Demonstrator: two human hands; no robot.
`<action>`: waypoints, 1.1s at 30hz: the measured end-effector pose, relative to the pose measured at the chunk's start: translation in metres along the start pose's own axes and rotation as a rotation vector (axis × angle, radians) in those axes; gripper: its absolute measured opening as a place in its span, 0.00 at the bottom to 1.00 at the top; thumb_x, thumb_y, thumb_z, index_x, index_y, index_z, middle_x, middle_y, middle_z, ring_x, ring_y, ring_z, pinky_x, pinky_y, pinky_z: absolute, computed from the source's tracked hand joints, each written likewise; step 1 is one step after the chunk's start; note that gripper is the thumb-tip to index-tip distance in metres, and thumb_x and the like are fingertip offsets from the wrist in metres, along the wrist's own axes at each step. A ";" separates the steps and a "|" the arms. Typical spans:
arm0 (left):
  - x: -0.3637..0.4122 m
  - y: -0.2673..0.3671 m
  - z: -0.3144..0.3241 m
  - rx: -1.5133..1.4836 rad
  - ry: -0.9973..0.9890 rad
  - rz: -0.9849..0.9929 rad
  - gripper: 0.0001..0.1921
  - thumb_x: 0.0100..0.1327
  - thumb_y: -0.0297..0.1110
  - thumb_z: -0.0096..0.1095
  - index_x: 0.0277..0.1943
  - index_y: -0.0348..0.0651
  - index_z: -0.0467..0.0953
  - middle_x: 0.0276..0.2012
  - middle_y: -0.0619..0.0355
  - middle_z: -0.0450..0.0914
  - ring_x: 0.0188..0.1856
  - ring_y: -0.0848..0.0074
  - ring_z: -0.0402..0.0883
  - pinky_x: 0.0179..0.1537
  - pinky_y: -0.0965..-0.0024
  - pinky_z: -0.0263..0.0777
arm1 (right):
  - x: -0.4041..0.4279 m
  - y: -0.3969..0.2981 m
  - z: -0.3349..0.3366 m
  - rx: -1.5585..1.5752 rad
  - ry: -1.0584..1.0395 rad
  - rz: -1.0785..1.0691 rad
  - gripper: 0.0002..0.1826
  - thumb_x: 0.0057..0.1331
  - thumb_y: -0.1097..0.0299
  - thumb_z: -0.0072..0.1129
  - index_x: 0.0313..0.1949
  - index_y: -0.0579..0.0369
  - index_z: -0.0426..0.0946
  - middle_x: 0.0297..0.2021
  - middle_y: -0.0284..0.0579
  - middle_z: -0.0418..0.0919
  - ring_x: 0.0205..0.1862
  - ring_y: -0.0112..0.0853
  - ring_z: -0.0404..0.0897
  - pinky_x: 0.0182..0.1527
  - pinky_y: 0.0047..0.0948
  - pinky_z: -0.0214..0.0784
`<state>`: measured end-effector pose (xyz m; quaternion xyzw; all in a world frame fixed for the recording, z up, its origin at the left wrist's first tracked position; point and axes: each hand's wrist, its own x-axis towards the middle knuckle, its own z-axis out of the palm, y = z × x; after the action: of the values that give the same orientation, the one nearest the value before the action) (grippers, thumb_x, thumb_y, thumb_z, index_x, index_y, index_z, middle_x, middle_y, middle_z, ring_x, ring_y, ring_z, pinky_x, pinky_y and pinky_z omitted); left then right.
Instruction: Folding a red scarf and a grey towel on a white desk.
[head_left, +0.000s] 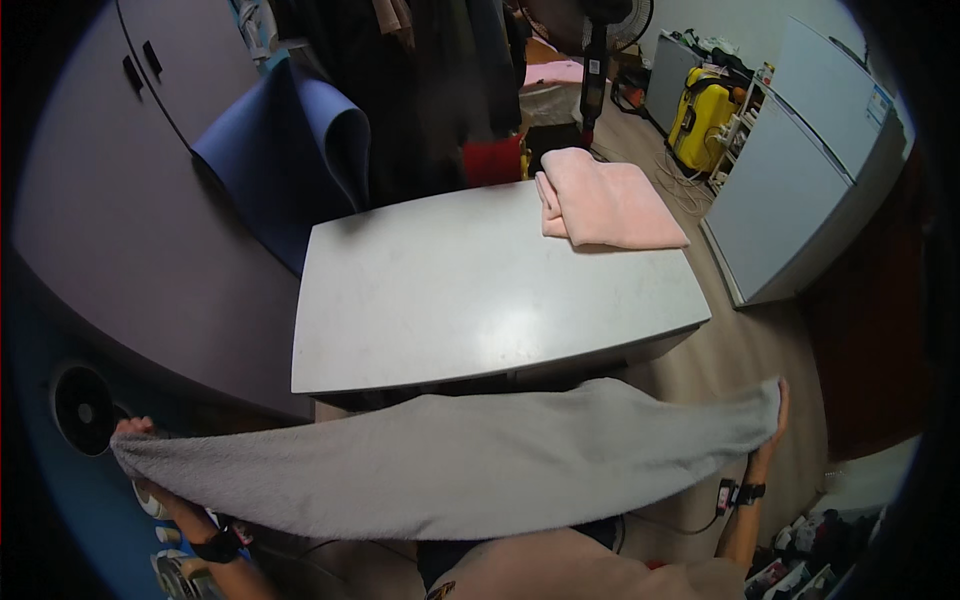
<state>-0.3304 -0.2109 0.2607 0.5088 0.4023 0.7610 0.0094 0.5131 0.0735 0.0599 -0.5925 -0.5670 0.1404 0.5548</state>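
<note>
A grey plush towel is stretched wide in front of my body, short of the near edge of a white table. At the far left, my left hand grips one end, its curled fingers showing above the cloth. My right hand holds the opposite end at the right, partly hidden by the fabric. Both wrists wear a dark strap. A folded pink towel lies on the table's far right corner, apart from the grey one.
Left of the table stand a grey wardrobe and a rolled blue mat. A white fridge, a yellow suitcase and a black fan stand right and behind. Cables lie on the floor.
</note>
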 end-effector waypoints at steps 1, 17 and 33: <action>0.020 -0.013 0.035 -0.124 -0.161 0.037 0.14 0.65 0.44 0.58 0.42 0.41 0.70 0.33 0.56 0.71 0.33 0.74 0.73 0.33 0.72 0.67 | 0.009 -0.046 0.018 -0.142 -0.093 -0.182 0.24 0.69 0.69 0.41 0.63 0.64 0.63 0.61 0.51 0.68 0.62 0.37 0.67 0.65 0.36 0.57; -0.236 -0.133 0.330 0.055 -1.232 -0.526 0.17 0.48 0.18 0.47 0.43 0.39 0.72 0.34 0.48 0.73 0.37 0.53 0.74 0.40 0.55 0.68 | -0.100 -0.145 0.119 -0.078 -1.524 -0.484 0.36 0.47 0.73 0.64 0.59 0.58 0.65 0.61 0.55 0.66 0.61 0.47 0.67 0.60 0.43 0.60; -0.241 -0.138 0.329 0.180 -1.059 -0.613 0.07 0.60 0.29 0.59 0.40 0.37 0.78 0.32 0.49 0.82 0.34 0.56 0.81 0.37 0.59 0.73 | -0.122 -0.145 0.255 -0.714 -1.590 -0.615 0.14 0.51 0.61 0.63 0.26 0.61 0.78 0.27 0.56 0.80 0.32 0.49 0.81 0.33 0.45 0.73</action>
<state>-0.0112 -0.0220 0.0422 0.6776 0.5334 0.3310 0.3832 0.1971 0.0619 0.0337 -0.2812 -0.9231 0.1692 -0.2006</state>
